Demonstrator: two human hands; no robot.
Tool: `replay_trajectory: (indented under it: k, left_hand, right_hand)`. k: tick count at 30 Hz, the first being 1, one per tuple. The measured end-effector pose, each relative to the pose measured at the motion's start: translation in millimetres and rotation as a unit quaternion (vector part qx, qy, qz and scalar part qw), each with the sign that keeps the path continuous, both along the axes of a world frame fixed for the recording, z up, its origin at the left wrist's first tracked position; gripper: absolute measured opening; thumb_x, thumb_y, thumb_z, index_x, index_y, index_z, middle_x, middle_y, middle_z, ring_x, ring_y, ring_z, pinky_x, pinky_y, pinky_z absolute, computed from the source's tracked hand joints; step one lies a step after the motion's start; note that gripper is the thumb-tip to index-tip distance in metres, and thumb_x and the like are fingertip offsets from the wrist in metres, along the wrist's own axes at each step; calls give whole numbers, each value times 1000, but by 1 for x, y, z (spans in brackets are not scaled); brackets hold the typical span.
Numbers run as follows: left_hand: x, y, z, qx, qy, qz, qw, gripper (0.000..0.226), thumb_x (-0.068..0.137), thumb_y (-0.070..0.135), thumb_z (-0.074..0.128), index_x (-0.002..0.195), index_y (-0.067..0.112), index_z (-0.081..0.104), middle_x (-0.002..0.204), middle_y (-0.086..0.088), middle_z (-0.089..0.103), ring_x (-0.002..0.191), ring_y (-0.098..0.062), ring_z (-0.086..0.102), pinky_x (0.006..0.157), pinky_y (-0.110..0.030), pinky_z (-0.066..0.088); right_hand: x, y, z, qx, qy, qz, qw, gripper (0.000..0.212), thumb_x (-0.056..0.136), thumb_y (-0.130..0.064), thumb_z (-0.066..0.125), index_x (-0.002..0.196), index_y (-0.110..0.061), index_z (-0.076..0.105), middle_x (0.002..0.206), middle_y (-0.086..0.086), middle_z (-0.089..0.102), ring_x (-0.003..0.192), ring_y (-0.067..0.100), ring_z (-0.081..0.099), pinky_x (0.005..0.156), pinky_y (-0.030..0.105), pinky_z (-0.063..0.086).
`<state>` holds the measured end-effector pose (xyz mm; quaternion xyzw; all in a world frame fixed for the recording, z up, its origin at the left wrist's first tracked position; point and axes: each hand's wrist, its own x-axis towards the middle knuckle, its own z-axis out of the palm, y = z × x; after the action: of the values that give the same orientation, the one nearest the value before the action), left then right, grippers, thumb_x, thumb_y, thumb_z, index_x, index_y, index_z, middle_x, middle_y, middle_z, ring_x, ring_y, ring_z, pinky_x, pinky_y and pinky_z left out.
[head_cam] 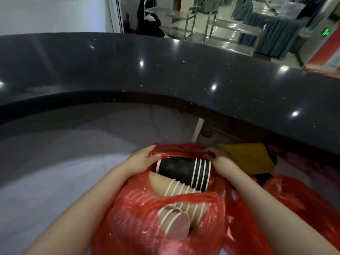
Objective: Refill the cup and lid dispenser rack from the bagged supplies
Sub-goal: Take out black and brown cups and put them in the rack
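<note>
Holding: both hands pull apart the mouth of one red plastic bag [139,214] in the lower centre of the frame.
Left hand [142,159]: its grip is clenched on the bag's rim at the left of the opening, thumb hooked over the plastic.
Right hand [218,157]: its grip pinches the bag's rim at the right of the opening, fingers curled round the film.
Black cups [184,171]: one nested stack lying on its side at the top of the bag, about five white rims showing at its right end.
Tan cups, upper [176,186]: one nested stack lying just under the black one, touching it, about six white rims.
Tan cups, lower [174,219]: one more stack nearer the camera, partly behind a bag handle, about five rims.
Second bag [287,196]: one more red bag at lower right, contents not visible.
Yellow cloth [248,155]: one, right of the right hand.
Bench [165,70]: one dark speckled top curving across the upper half of the frame.
Trolleys [230,28]: two steel ones at upper right.
</note>
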<state>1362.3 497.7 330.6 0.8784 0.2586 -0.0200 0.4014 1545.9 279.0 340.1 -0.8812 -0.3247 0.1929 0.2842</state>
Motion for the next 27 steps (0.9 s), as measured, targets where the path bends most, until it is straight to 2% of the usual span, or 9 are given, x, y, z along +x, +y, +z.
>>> replay_trajectory:
  k: [4, 7, 8, 11, 13, 16, 20, 25, 27]
  left_hand:
    - [-4, 1, -1, -3, -7, 39, 999, 47, 96, 30, 55, 139, 14, 47, 142, -4, 50, 127, -15, 48, 95, -14, 29]
    - [-8, 1, 0, 14, -7, 98, 995, 54, 95, 30, 55, 143, 12, 39, 143, -8, 48, 128, -21, 47, 97, -20, 32]
    - [-10, 0, 1, 17, -4, 111, 994, 55, 96, 29, 54, 145, 11, 37, 144, -9, 46, 129, -22, 47, 98, -22, 32]
    - [-14, -4, 7, 20, -8, 116, 993, 53, 97, 25, 50, 145, 11, 34, 146, -10, 44, 130, -23, 45, 100, -24, 32]
    - [-20, -9, 17, 21, -21, 92, 995, 53, 96, 23, 53, 145, 14, 37, 145, -7, 45, 129, -21, 46, 100, -22, 32]
    - [-35, -16, 39, 43, -58, 37, 997, 51, 93, 24, 60, 141, 24, 44, 147, -6, 42, 132, -15, 40, 100, -16, 27]
    - [-61, -24, 72, 84, -160, 54, 982, 45, 89, 23, 64, 131, 34, 52, 156, -5, 23, 143, -7, 16, 104, -18, 19]
    - [-80, -45, 107, 118, -265, 79, 954, 45, 86, 22, 67, 123, 43, 52, 156, 12, 21, 139, 1, 22, 104, -22, 24]
    - [-85, -58, 116, 143, -304, 68, 939, 43, 86, 25, 68, 124, 39, 55, 155, 18, 22, 139, 4, 22, 102, -13, 24]
  right_hand:
    - [-14, -16, 13, 27, -57, -41, 997, 26, 87, -12, 66, 113, -16, 65, 115, 4, 65, 108, 21, 59, 83, 20, 38]
    - [-31, -27, 36, 59, -158, -77, 983, 5, 85, -31, 68, 88, -30, 65, 97, -3, 67, 101, 20, 61, 78, 26, 41]
    - [-38, -28, 41, 34, -173, -68, 982, 10, 83, -42, 67, 79, -33, 63, 99, 0, 66, 104, 22, 58, 80, 30, 43]
    - [-58, -27, 46, -116, -142, -29, 983, 33, 75, -65, 64, 72, -32, 67, 132, 13, 52, 125, 29, 42, 97, 40, 41]
    - [-68, -22, 46, -142, -96, -15, 985, 37, 73, -63, 67, 71, -26, 68, 142, 14, 43, 133, 31, 33, 102, 41, 36]
    - [-74, -17, 52, -25, -16, -42, 999, 36, 77, -42, 74, 62, -11, 63, 116, 14, 60, 135, 30, 33, 103, 39, 34]
    - [-82, -21, 71, 69, -35, -53, 996, 17, 81, -34, 73, 83, -17, 74, 151, 7, 34, 141, 25, 22, 112, 39, 21]
    - [-102, -34, 103, 160, 6, -26, 987, 7, 84, -33, 69, 77, -34, 69, 156, -8, 26, 147, 15, 7, 115, 44, 11]
    - [-107, -39, 116, 204, 34, -38, 978, 5, 84, -33, 68, 80, -34, 71, 156, -11, 27, 147, 12, 6, 115, 45, 9]
